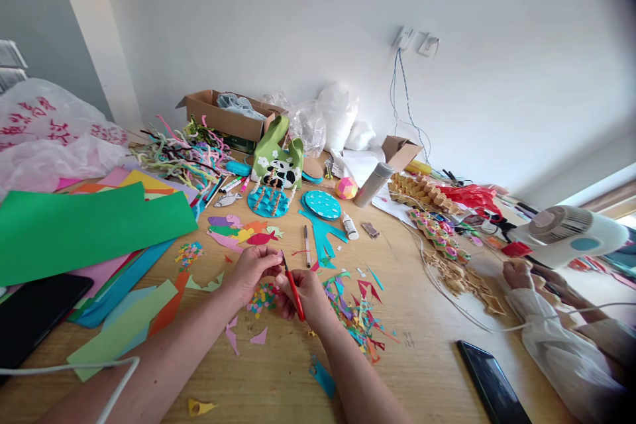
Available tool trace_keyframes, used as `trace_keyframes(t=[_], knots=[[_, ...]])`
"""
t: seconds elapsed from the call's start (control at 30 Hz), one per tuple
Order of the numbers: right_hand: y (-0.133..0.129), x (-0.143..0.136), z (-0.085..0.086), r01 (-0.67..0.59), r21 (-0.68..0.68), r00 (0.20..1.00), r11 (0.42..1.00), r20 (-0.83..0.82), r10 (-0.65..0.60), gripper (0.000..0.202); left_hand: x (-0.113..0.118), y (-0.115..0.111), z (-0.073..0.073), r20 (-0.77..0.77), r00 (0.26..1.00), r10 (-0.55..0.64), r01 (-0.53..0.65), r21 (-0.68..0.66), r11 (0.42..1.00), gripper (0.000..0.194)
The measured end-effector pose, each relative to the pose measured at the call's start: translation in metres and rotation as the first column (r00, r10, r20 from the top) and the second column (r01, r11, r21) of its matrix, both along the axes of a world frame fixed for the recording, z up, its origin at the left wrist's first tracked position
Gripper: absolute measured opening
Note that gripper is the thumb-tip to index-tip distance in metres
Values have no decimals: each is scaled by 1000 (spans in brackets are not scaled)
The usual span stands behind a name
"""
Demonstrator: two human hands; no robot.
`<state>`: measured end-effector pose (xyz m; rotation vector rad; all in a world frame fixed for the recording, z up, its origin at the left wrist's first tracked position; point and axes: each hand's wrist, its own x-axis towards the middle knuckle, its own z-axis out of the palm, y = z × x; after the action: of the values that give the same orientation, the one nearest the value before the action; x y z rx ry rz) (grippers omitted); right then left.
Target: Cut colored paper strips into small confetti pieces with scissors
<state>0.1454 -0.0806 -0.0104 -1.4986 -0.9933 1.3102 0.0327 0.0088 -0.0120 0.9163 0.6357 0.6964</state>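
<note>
My right hand (304, 295) is closed on red-handled scissors (294, 288), whose blades point up and away from me. My left hand (256, 271) pinches close by the blades; whatever lies between its fingertips is too small to make out. Under the hands lies a pile of small coloured paper bits (263, 299). To the right spreads a heap of paper scraps (350, 308). Just beyond the hands are colourful paper fish (261, 238), a pen (307, 246) and a cut blue paper piece (322, 235).
Coloured paper sheets (99, 225) and a dark tablet-like device (44, 308) cover the left. A glue bottle (350, 226), a grey flask (373, 185) and blue discs (322, 205) stand farther back. At right are a phone (491, 381), a white fan (571, 235) and another person's hands (519, 275).
</note>
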Motion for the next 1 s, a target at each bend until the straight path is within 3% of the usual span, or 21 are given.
trace_keyframes(t=[0.7,1.0], knots=[[-1,-1,0,5,0,1000,1000,18,-5,49,0,0,0,11,1000,-11,11,-46,999,12],[0,1,-3,4,-1,1000,1000,25,-4,52,-2,-2,2,-1,999,-39,39,-2,999,15]])
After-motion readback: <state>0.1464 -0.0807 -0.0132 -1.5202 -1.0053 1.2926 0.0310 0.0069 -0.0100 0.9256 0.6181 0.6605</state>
